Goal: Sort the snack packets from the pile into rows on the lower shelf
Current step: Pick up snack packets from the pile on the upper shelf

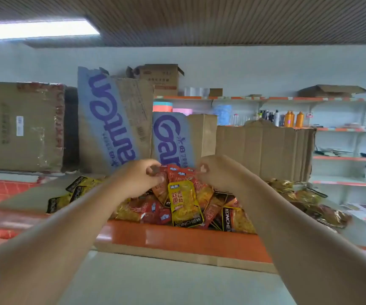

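Observation:
A pile of snack packets (pixel 219 210), red, yellow and black, lies on a shelf with an orange front edge (pixel 177 238). Both my hands reach into the top of the pile. My left hand (pixel 138 179) pinches red packets (pixel 177 172) between thumb and fingers. My right hand (pixel 217 172) grips the same bunch from the right side. A yellow packet (pixel 184 201) hangs just below my hands, over the pile. More black-and-yellow packets (pixel 72 192) lie to the left and golden ones (pixel 298 194) to the right.
Cardboard boxes (pixel 21 126) and flattened blue-printed cartons (pixel 111 119) stand behind the pile. Wall shelves with orange edges (pixel 342 129) on the right carry bottles and small goods. A pale surface (pixel 155 282) lies below the shelf edge.

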A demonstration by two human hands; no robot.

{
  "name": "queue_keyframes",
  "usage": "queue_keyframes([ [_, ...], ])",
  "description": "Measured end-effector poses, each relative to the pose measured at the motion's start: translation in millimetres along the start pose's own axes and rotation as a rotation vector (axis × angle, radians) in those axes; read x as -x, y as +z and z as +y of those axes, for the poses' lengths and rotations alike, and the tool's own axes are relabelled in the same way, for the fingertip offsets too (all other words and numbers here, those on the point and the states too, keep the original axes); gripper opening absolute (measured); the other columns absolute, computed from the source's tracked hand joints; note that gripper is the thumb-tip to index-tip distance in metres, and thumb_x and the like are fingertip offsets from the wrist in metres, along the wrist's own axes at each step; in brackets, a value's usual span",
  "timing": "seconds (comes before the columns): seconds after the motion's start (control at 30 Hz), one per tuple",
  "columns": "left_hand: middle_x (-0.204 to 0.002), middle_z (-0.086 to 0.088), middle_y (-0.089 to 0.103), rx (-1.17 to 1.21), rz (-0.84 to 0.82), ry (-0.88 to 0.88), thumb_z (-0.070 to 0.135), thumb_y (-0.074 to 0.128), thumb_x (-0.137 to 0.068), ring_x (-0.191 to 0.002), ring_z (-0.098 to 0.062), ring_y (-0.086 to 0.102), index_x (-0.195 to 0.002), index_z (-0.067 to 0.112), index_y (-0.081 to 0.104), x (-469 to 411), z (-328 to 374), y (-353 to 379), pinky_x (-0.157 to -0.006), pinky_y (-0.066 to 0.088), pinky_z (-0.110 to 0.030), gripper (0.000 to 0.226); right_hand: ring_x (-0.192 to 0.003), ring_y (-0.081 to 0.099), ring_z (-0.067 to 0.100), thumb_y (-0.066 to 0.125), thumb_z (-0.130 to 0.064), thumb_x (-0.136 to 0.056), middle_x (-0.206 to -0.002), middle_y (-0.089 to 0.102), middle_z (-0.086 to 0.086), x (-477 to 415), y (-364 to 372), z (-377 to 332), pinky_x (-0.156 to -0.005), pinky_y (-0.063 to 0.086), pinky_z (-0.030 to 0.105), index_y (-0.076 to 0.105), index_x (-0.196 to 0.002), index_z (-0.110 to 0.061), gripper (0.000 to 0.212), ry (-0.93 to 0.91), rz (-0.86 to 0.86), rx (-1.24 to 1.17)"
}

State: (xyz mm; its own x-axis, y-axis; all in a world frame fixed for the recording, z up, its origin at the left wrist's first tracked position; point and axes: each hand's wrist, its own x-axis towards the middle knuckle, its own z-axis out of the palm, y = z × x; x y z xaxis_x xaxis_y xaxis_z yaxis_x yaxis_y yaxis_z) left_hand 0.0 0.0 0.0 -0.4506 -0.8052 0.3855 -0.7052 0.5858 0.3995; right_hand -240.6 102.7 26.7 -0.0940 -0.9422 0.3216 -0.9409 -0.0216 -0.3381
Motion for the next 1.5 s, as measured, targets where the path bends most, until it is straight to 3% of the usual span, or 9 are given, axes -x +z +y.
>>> queue_keyframes([
  [0.13, -0.129, 0.012, 0.065, -0.04, -0.124, -0.098, 0.062, 0.068, -0.09, -0.11, -0.013, 0.062, -0.133, 0.042, 0.062, -27.8, 0.2, 11.3, -0.093, 0.052, -0.036, 0.048, -0.089, 0.066, 0.016, 0.065, -0.041, -0.095, -0.097, 0.069, -0.006, -36.3, 6.5, 3.0, -0.074, 0.053, 0.031, 0.07, -0.112, -0.022, 0.026, -0.055, -0.178, 0.043],
  [0.2, -0.115, 0.019, 0.065, 0.008, -0.127, -0.082, 0.06, 0.073, -0.087, -0.104, -0.008, 0.061, -0.126, 0.041, 0.065, -33.7, -0.8, 11.4, -0.084, 0.049, -0.029, 0.044, -0.092, 0.067, 0.02, 0.065, -0.042, -0.095, -0.101, 0.072, 0.001, -49.0, 11.3, -4.0, -0.083, 0.056, 0.036, 0.074, -0.11, -0.018, 0.029, -0.086, -0.241, 0.096],
  [0.27, -0.1, 0.023, 0.064, 0.071, -0.135, -0.047, 0.055, 0.081, -0.083, -0.091, -0.003, 0.063, -0.117, 0.042, 0.067, -39.1, -1.7, 5.0, -0.071, 0.044, -0.025, 0.04, -0.09, 0.067, 0.021, 0.068, -0.04, -0.094, -0.097, 0.071, 0.003, -62.4, 10.6, -8.4, -0.079, 0.053, 0.034, 0.075, -0.099, -0.018, 0.023, -0.122, -0.269, 0.136],
  [0.4, -0.088, 0.012, 0.072, 0.136, -0.206, 0.025, 0.039, 0.086, -0.082, -0.079, -0.008, 0.07, -0.108, 0.046, 0.066, -51.6, -3.2, -5.0, -0.069, 0.05, -0.028, 0.033, -0.086, 0.064, 0.016, 0.073, -0.037, -0.091, -0.09, 0.068, -0.006, -76.3, 7.7, -16.2, -0.069, 0.043, 0.029, 0.067, -0.084, -0.03, 0.011, -0.166, -0.295, 0.167],
  [0.63, -0.082, 0.023, 0.07, 0.143, -0.143, 0.16, 0.033, 0.079, -0.091, -0.071, -0.002, 0.066, -0.105, 0.043, 0.068, -66.4, -12.8, -8.6, -0.065, 0.048, -0.027, 0.021, -0.075, 0.058, 0.012, 0.073, -0.031, -0.093, -0.08, 0.061, -0.008, -76.5, 21.0, -11.9, -0.063, 0.037, 0.028, 0.059, -0.077, -0.03, 0.022, -0.194, -0.23, 0.158],
  [0.77, -0.082, 0.013, 0.07, 0.2, -0.112, 0.219, 0.025, 0.077, -0.094, -0.068, 0.005, 0.062, -0.104, 0.043, 0.067, -72.5, -16.3, -2.1, -0.063, 0.041, -0.022, 0.022, -0.074, 0.056, 0.012, 0.073, -0.029, -0.093, -0.081, 0.06, -0.007, -74.4, 23.5, -9.1, -0.063, 0.038, 0.03, 0.058, -0.077, -0.028, 0.021, -0.163, -0.177, 0.102],
  [1.13, -0.087, 0.019, 0.069, 0.365, -0.074, 0.26, 0.028, 0.076, -0.094, -0.087, -0.005, 0.068, -0.106, 0.044, 0.067, -74.6, -20.5, 16.6, -0.078, 0.054, -0.032, 0.022, -0.079, 0.06, 0.005, 0.075, -0.03, -0.09, -0.086, 0.063, -0.011, -71.9, 26.7, 0.0, -0.064, 0.042, 0.029, 0.062, -0.079, -0.034, 0.018, -0.159, -0.061, 0.05],
  [1.3, -0.096, 0.015, 0.071, 0.366, -0.157, 0.252, 0.042, 0.077, -0.09, -0.09, -0.006, 0.068, -0.107, 0.049, 0.062, -66.0, -14.6, 13.8, -0.086, 0.055, -0.035, 0.024, -0.077, 0.058, -0.007, 0.076, -0.028, -0.09, -0.081, 0.063, -0.014, -67.7, 21.8, -6.7, -0.061, 0.038, 0.023, 0.06, -0.077, -0.034, 0.022, -0.185, 0.12, 0.029],
  [1.5, -0.102, 0.012, 0.073, 0.425, -0.168, 0.251, 0.026, 0.082, -0.088, -0.091, -0.012, 0.073, -0.105, 0.053, 0.061, -62.1, -14.2, 8.3, -0.092, 0.058, -0.046, 0.039, -0.074, 0.058, -0.01, 0.074, -0.027, -0.092, -0.078, 0.064, -0.015, -67.0, 18.3, -12.6, -0.055, 0.038, 0.011, 0.059, -0.077, -0.035, 0.022, -0.162, 0.315, -0.083],
])
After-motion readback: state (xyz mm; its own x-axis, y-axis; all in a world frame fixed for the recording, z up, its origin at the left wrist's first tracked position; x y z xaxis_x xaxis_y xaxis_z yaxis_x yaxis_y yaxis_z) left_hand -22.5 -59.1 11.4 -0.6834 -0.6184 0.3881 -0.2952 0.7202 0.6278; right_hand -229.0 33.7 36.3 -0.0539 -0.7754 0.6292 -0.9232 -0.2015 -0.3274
